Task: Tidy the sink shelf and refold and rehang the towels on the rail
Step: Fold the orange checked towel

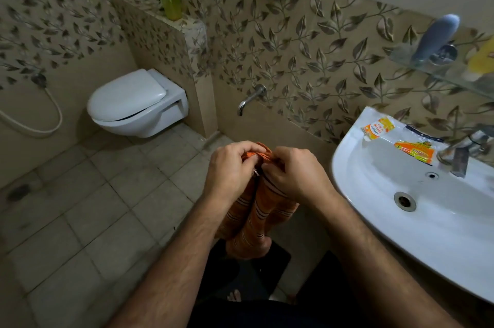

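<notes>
Leaf-patterned tiles are covering the bathroom walls, and pale square tiles are lining the floor beneath the person. Both hands are working close together in front of the body: the left hand is pinching the top edge of an orange striped towel, fingers curled over the bunched cloth, and the right hand is gripping the same edge just beside it, the knuckles nearly touching. The towel is hanging down from the hands in loose folds toward the person's feet. Out to the right, a white sink is carrying two orange sachets on its back rim beside the tap. Above it, a glass shelf is holding a grey bottle and something yellow. Farther left, a wall-hung toilet is sitting with its lid closed, and a green soap dispenser is standing on the ledge above.
</notes>
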{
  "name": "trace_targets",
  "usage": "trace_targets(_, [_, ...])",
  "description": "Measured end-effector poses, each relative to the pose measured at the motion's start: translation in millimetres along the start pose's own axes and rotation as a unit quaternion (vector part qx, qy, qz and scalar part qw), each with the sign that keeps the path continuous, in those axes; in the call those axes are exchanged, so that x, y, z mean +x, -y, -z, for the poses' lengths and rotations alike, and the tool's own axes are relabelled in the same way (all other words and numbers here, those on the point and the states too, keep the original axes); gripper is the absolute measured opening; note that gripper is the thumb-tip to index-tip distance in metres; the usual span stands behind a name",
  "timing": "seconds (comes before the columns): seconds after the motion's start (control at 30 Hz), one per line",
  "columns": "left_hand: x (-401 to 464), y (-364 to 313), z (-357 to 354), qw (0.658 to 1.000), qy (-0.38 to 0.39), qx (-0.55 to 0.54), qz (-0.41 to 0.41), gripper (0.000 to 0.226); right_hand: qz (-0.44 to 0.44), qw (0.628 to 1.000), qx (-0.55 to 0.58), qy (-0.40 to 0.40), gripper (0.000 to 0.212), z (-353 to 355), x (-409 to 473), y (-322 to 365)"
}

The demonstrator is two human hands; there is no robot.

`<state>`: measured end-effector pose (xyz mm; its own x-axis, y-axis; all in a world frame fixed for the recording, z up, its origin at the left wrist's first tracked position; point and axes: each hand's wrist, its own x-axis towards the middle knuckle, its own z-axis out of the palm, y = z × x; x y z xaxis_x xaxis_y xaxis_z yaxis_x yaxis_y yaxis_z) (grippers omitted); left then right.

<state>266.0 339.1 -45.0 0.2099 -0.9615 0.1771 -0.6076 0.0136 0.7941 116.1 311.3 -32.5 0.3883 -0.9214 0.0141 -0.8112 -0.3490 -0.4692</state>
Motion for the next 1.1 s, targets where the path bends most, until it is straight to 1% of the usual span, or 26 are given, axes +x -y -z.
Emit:
trace_targets(0.1, [4.3,1.8,6.6,0.999,-0.043,-0.012,-0.001,0.024,-0.044,0.989,0.011,0.138,0.022,2.0,1.4,-5.9])
trace_targets(0.13, [6.7,2.1,10.4,0.999,-0.052,-0.013,0.005,0.025,-0.059,0.984,0.006,0.167,0.026,2.9,1.0,-8.9])
trace_targets(0.17, [9.4,3.4,14.3,0.998,-0.059,-0.009,0.012,0.025,-0.07,0.982,-0.002,0.175,0.028,4.2,0.8,-12.3])
trace_targets(0.23, [13.3,6.9,21.8,0.997,-0.068,0.001,0.024,0.025,-0.084,0.982,-0.018,0.166,0.03,9.7,-0.7,-16.7])
trace_targets(0.33, [17.6,12.5,29.5,0.996,-0.082,0.0,0.042,0.024,-0.112,0.982,-0.024,0.148,0.024,19.1,-3.3,-22.1])
trace_targets(0.4, [19.1,15.0,30.8,0.995,-0.089,-0.002,0.049,0.024,-0.115,0.983,-0.038,0.139,0.016,25.6,-5.2,-24.2])
trace_targets(0.47, [19.8,16.3,31.4,0.994,-0.095,0.002,0.056,0.023,-0.106,0.986,-0.047,0.124,0.013,30.0,-7.1,-23.4])
trace_targets(0.57, [21.0,18.0,32.6,0.992,-0.104,0.008,0.072,0.023,-0.091,0.993,-0.037,0.065,0.016,32.8,-10.4,-20.4])
trace_targets(0.67, [24.0,23.4,34.3,0.991,-0.097,0.026,0.089,0.019,-0.065,0.998,-0.009,0.013,0.013,34.9,-13.0,-19.0])
trace_targets(0.77, [28.2,33.2,34.1,0.99,-0.072,0.039,0.113,0.017,-0.045,0.999,0.008,-0.017,0.014,36.5,-15.1,-17.1])
trace_targets(0.83, [30.2,39.3,31.6,0.989,-0.043,0.041,0.137,0.016,-0.039,0.999,0.006,-0.036,0.016,35.5,-14.4,-15.2])
trace_targets(0.9, [30.2,43.7,28.6,0.987,-0.004,0.025,0.161,0.021,-0.04,0.998,-0.006,-0.049,0.018,33.3,-11.6,-13.1])
trace_targets(1.0, [23.7,44.6,26.8,0.981,0.087,-0.031,0.168,0.048,-0.048,0.997,-0.031,-0.055,0.02,28.1,-5.2,-10.2])
trace_targets(1.07, [17.2,39.1,27.5,0.978,0.127,-0.076,0.148,0.064,-0.048,0.996,-0.055,-0.059,0.021,25.3,-1.6,-8.5])
trace_targets(1.1, [14.0,33.5,27.7,0.975,0.146,-0.102,0.135,0.068,-0.044,0.995,-0.067,-0.058,0.022,24.7,-0.1,-7.6])
